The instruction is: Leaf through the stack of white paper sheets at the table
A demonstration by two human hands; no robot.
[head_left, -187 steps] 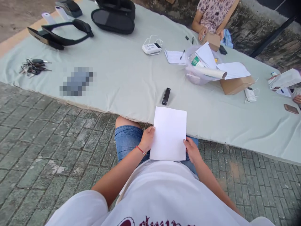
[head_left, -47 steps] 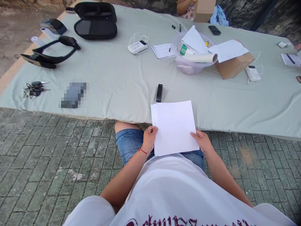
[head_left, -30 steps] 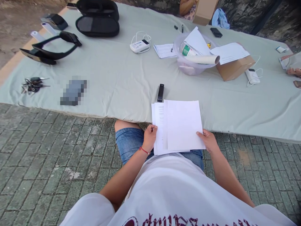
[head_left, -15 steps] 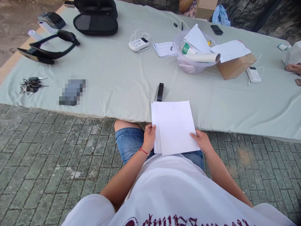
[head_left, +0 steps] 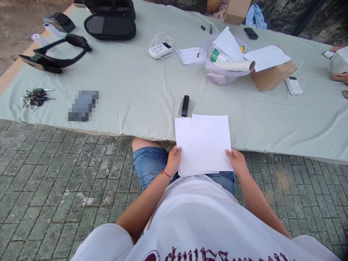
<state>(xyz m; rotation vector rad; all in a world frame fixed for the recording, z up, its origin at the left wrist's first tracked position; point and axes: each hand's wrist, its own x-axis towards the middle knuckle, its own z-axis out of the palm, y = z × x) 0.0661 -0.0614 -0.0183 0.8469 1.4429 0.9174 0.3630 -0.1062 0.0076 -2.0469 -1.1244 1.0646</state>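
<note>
I hold a thin stack of white paper sheets (head_left: 202, 143) above my lap, over denim shorts. My left hand (head_left: 173, 160) pinches the lower left edge of the stack. My right hand (head_left: 237, 162) grips the lower right edge of the top sheet (head_left: 211, 141), which is slid to the right, off the sheets below. Just beyond the papers a small black stapler (head_left: 185, 105) lies on the pale green cloth (head_left: 130, 90) near its front edge.
On the cloth lie keys (head_left: 35, 98), a blurred item (head_left: 83, 105), a black headset (head_left: 54, 54), a black case (head_left: 110, 25), a white device with cable (head_left: 160, 50), a plastic bowl of papers (head_left: 225, 63), a cardboard box (head_left: 273, 74). Another person's hand (head_left: 338, 77) shows at the right edge. Brick paving lies below.
The stack, squared up at first, has been fanned. The top sheet slid right, back left, and now sits to the right again. My hands stay on the paper edges.
</note>
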